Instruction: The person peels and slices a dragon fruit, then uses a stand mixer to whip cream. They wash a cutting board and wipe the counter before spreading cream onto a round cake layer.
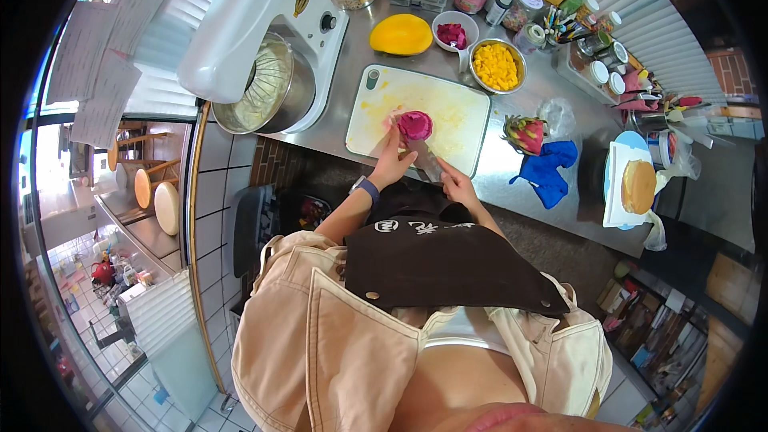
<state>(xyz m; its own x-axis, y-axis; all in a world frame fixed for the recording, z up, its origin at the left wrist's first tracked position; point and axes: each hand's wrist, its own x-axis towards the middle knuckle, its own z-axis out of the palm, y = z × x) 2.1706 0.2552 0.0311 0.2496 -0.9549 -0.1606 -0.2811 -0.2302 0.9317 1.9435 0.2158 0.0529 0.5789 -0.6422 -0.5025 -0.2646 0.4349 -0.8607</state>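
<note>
Over the white cutting board (462, 105), my left hand (391, 162) rests its fingers against a piece of red dragon fruit (415, 125). A knife (425, 161) is gripped by its handle in my right hand (457, 182), its broad blade reaching to the near side of the fruit. Yellow bits and juice stain the board. Behind it lie a peeled mango piece (401, 35), a white bowl (471, 25) with dark pink fruit pieces, and a metal pan (523, 75) of diced mango. An uncut-looking dragon fruit portion with its skin (525, 134) lies right of the board.
A stand mixer (240, 18) with a bowl of pale cream (303, 102) stands at the left. Jars and bottles line the back. On the right are a blue cloth (549, 174), a plastic bag (558, 118) and a round cake layer (638, 186) on a white board.
</note>
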